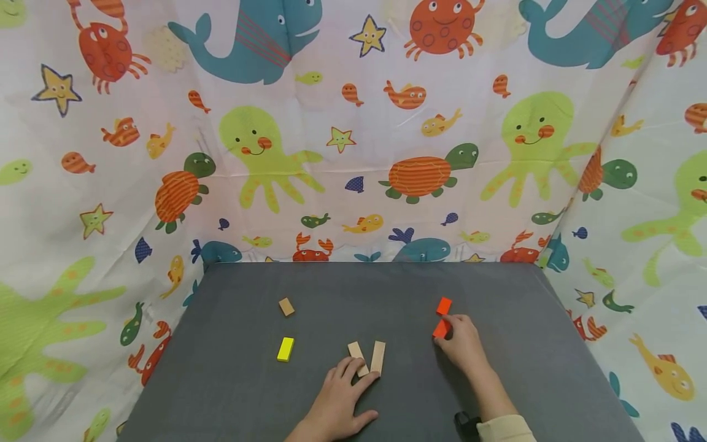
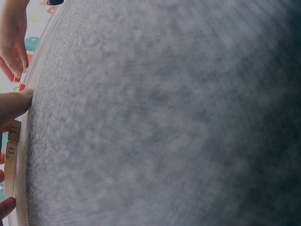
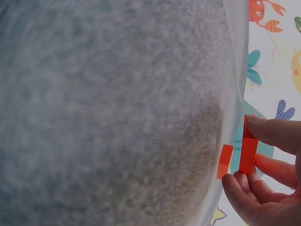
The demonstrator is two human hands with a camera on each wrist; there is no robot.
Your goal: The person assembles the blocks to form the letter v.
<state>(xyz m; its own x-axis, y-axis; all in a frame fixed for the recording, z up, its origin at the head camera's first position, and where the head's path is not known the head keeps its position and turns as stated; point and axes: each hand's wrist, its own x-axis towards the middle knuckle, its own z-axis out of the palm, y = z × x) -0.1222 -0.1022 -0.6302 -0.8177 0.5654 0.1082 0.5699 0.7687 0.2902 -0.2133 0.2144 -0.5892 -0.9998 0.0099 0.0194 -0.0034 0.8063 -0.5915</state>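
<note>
My right hand (image 1: 463, 344) pinches a red-orange block (image 1: 442, 329) between thumb and fingertips at the right of the table. In the right wrist view this block (image 3: 248, 150) stands on end in the fingers. A second red-orange block (image 1: 444, 306) lies just beyond it. My left hand (image 1: 343, 399) rests at the near ends of two plain wooden blocks, its thumb spread away from them. The left wooden block (image 1: 356, 352) slants under the fingertips; the right wooden block (image 1: 378, 356) has a fingertip at its lower end. Handwritten numbers mark the wooden blocks (image 2: 11, 149) in the left wrist view.
Left of the hands, a yellow block (image 1: 285, 349) lies on the grey tabletop (image 1: 232, 393), with a small tan block (image 1: 286, 307) behind it. A sea-animal print curtain (image 1: 342, 196) hangs behind and beside the table. A black band (image 1: 467, 425) shows by the right wrist.
</note>
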